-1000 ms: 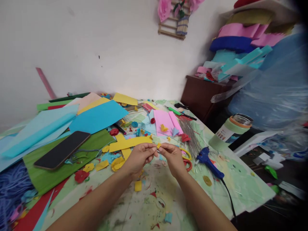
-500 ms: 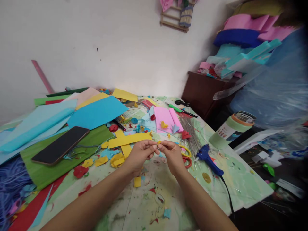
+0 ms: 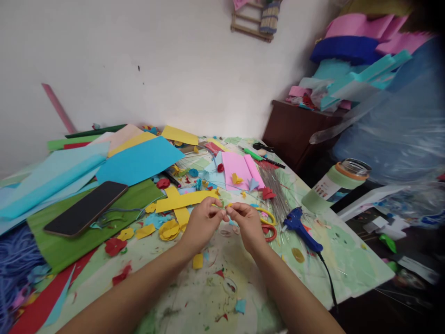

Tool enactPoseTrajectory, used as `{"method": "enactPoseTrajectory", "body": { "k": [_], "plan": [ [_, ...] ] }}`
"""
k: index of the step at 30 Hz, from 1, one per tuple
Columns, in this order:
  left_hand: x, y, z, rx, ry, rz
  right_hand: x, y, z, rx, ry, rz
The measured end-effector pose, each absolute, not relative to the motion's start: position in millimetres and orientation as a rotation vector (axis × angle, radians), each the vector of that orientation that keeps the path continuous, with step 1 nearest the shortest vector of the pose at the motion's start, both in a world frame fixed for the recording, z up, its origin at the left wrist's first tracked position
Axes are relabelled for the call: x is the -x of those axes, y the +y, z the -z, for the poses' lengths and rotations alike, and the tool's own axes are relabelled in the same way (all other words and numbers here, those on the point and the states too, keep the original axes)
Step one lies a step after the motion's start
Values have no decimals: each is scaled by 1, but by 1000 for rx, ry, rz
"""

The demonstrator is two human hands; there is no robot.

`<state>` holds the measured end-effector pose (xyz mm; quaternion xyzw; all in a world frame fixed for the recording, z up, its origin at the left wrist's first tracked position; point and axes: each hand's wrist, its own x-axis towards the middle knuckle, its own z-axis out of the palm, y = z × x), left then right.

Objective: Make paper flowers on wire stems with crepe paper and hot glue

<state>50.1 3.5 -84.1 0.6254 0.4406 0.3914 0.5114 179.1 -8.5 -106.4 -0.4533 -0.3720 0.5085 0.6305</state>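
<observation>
Over the middle of the table, my left hand (image 3: 204, 224) and my right hand (image 3: 247, 226) meet at their fingertips. A small yellow paper piece (image 3: 229, 205) shows between them, pinched by my right thumb and fingers. My left thumb and fingers close in on its other side; its lower part is hidden. Behind my left hand lie crossed yellow paper strips (image 3: 184, 200) and a yellow paper flower (image 3: 169, 230). Scissors with yellow and red handles (image 3: 270, 232) rest beside my right hand. A yellow paper square (image 3: 197, 261) lies below my left wrist.
A blue glue gun (image 3: 301, 228) with a black cord lies to the right, near a green bottle (image 3: 325, 188). Thin wires (image 3: 278, 192) and pink paper (image 3: 238, 169) are further back. On the left are a phone (image 3: 86, 208), green paper (image 3: 45, 241) and blue paper (image 3: 141, 160).
My left fingers have lifted and spread slightly near the small yellow piece. My right hand keeps its pinch. The view has shifted a little.
</observation>
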Motion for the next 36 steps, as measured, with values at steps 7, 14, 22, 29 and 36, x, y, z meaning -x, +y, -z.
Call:
{"method": "enactPoseTrajectory", "body": {
  "k": [7, 14, 22, 29, 36],
  "plan": [
    [-49, -3, 90, -2247, 1329, -969, -180, -10, 107, 1011, -878, -1224],
    [-49, -1, 86, -1829, 1141, -988, -187, -9, 111, 972, -853, -1182],
    [-55, 1, 79, -969, 676, -909, -183, -13, 101, 738, -849, -1408],
    [-54, 0, 83, -830, 590, -843, -180, -17, 94, 630, -889, -1456],
    [-53, 1, 85, -742, 527, -804, -180, -16, 95, 664, -892, -1441]
  ]
}}
